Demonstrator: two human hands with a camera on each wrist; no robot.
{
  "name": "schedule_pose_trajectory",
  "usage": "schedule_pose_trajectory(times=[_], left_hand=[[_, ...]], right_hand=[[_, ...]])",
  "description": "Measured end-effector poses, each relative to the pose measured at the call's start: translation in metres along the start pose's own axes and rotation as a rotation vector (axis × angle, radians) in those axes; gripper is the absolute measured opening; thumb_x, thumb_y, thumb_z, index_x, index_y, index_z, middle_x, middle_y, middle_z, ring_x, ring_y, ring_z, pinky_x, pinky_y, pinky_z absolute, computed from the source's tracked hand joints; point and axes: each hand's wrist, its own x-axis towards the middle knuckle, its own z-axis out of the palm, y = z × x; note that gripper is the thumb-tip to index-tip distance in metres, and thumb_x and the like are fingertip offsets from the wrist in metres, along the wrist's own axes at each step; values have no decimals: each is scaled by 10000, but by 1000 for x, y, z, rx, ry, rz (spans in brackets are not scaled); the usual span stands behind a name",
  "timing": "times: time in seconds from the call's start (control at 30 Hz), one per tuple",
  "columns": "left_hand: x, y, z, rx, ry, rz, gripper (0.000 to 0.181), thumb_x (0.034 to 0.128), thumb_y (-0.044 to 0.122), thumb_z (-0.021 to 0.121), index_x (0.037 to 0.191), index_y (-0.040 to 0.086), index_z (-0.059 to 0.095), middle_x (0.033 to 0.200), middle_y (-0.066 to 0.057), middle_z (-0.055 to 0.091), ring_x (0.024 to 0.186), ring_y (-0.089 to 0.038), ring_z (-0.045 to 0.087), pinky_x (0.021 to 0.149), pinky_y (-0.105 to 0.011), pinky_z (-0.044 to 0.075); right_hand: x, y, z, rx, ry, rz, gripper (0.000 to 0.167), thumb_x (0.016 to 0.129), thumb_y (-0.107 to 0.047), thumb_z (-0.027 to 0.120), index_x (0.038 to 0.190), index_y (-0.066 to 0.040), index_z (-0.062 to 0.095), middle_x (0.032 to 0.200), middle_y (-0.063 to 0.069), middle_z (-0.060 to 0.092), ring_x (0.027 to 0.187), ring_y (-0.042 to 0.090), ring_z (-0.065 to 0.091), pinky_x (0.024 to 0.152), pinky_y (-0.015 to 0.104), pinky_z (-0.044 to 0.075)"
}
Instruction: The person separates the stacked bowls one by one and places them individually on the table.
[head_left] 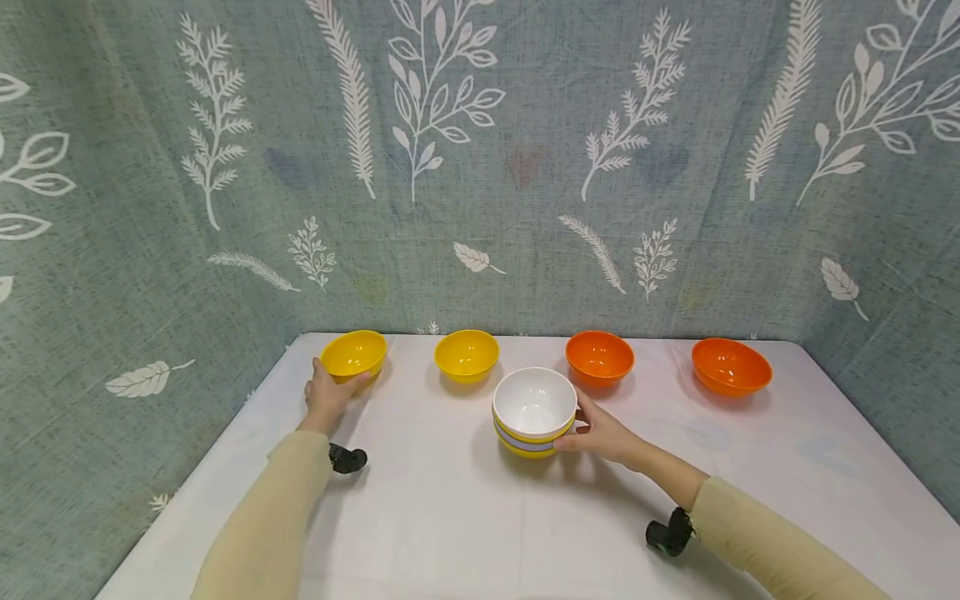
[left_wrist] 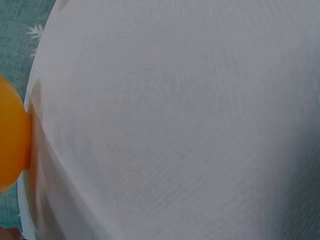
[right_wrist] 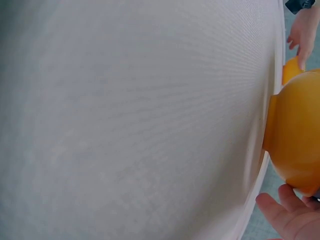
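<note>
Two hands work over a white table. In the head view, the left hand holds the far left yellow bowl, with its thumb on the near side and its fingers on the left side. The right hand grips a stack of bowls by its right side, thumb in front. A white bowl sits on top, with yellow and pale bands below. Behind the stack are another yellow bowl and two orange bowls.

The left wrist view shows the left bowl's round outside and its little foot, which the head view hides. Only a bit of fingers shows in the bottom corner, so the grip can't be told from there.

The right wrist view shows the stack's yellow underside from low down, with right fingers spread beside it. Far behind, the left hand touches its bowl.
</note>
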Motion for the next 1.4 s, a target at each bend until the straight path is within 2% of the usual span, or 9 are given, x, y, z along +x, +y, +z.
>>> schedule_pose_trajectory(times=[0.13, 0.23, 0.37, 0.5, 0.77, 1.03, 1.13, 1.27, 1.4], left_hand=[[-3, 4, -2, -5, 11, 23, 1080, 823, 382, 653, 1429, 2, -156, 1501, -252, 2, 1351, -442, 31, 1104, -532, 64], [-6, 12, -3, 4, 57, 83, 1087, 807, 411, 660, 1440, 8, -127, 1506, -238, -17, 1355, -438, 4, 1098, -544, 39], [-11, 33, -6, -42, 136, 214, 1056, 799, 446, 661, 1464, 63, -64, 1518, -199, -8, 1369, -404, -8, 1087, -563, 31], [-25, 64, -9, -143, 133, 370, 984, 808, 428, 660, 1478, 134, 3, 1521, -154, 52, 1379, -355, 35, 1082, -567, 102], [-72, 116, 3, -264, -108, 583, 877, 855, 345, 629, 1478, 136, 48, 1511, -100, 152, 1381, -302, 113, 1087, -549, 135], [-123, 140, 24, -198, -488, 590, 858, 863, 269, 634, 1468, 45, 68, 1495, -154, 218, 1379, -324, 157, 1102, -531, 116], [-134, 140, 36, -223, -591, 573, 886, 841, 265, 662, 1465, 32, 78, 1492, -165, 219, 1375, -338, 160, 1100, -530, 133], [-136, 126, 62, -203, -672, 541, 966, 793, 360, 700, 1473, 70, 78, 1501, -114, 228, 1379, -303, 175, 1104, -498, 164], [-140, 119, 83, -192, -692, 555, 1074, 728, 442, 736, 1475, 70, 59, 1507, -117, 212, 1381, -289, 183, 1104, -496, 166]], right_hand=[[0, 0, 0, 6, -1, 6, 929, 751, -193, 752, 1458, -100, 158, 1425, 160, 308, 1214, 333, 406, 934, 394, 430], [0, 1, 0, -2, -1, 5, 926, 756, -200, 749, 1457, -89, 154, 1424, 171, 306, 1213, 339, 406, 926, 381, 433], [-1, 2, -2, -6, -1, 7, 924, 760, -195, 745, 1458, -86, 150, 1426, 174, 304, 1214, 339, 405, 918, 364, 432], [0, 2, -1, 6, -8, 7, 920, 758, -188, 746, 1458, -101, 156, 1428, 157, 305, 1209, 324, 406, 910, 355, 429], [0, 2, -1, 26, -16, -5, 920, 759, -179, 743, 1460, -103, 152, 1433, 159, 295, 1235, 339, 380, 968, 437, 401], [1, 3, -1, 27, -19, -13, 926, 756, -181, 746, 1460, -103, 150, 1430, 162, 298, 1222, 340, 393, 959, 444, 409], [1, 2, -1, 36, -21, -19, 925, 754, -177, 747, 1459, -98, 154, 1430, 165, 295, 1229, 349, 385, 964, 464, 402], [1, 2, -1, 36, -18, -19, 928, 754, -187, 750, 1460, -99, 154, 1435, 163, 290, 1240, 355, 376, 974, 479, 392], [1, 3, -1, 29, -16, -12, 927, 752, -189, 751, 1458, -95, 157, 1428, 166, 299, 1231, 350, 387, 969, 465, 401]])
